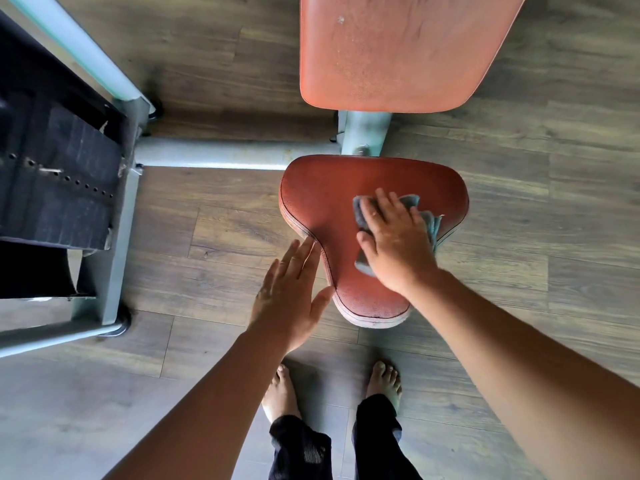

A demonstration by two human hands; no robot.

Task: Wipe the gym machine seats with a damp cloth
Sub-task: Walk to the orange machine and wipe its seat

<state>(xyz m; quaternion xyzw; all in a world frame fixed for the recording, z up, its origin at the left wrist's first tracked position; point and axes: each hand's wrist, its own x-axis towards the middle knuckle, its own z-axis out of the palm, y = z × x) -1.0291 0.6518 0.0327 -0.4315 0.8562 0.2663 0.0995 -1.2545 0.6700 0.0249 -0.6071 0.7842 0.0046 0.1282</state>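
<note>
Under right fingers (382, 204), cloth (412, 202) on seat (322, 202).

You have two hands in view, a left hand (287, 299) and a right hand (394, 247); two bare feet, a left foot (278, 393) and a right foot (384, 382); two dark trouser legs, a left leg (301, 452) and a right leg (377, 438); one grey cloth (431, 220); two red pads, one seat (329, 188) and one backrest (398, 53); one bolt (362, 149) between them; one black weight stack (59, 188); the grey frame tubes run out of view, so you cannot count them.
</note>
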